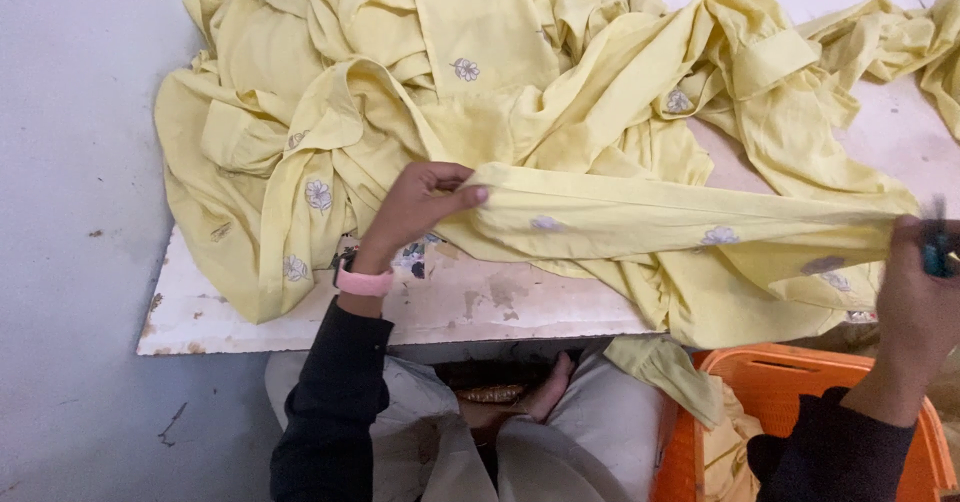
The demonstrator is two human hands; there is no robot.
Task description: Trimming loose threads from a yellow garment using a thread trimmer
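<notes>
Left grip [420,207] and right grip [915,297] clenched on yellow garment [640,217], right one's fingers partly cut off by frame edge.

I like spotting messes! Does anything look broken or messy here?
Yes. The white board under the yellow cloth is stained, with chipped, brownish edges at its left corner. More yellow cloth lies in a crumpled heap behind the hands.

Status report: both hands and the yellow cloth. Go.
Left hand pinching one end of yellow garment. Right hand gripping the other end, small dark tool in it. Garment stretched taut over white board. Orange crate below.
</notes>
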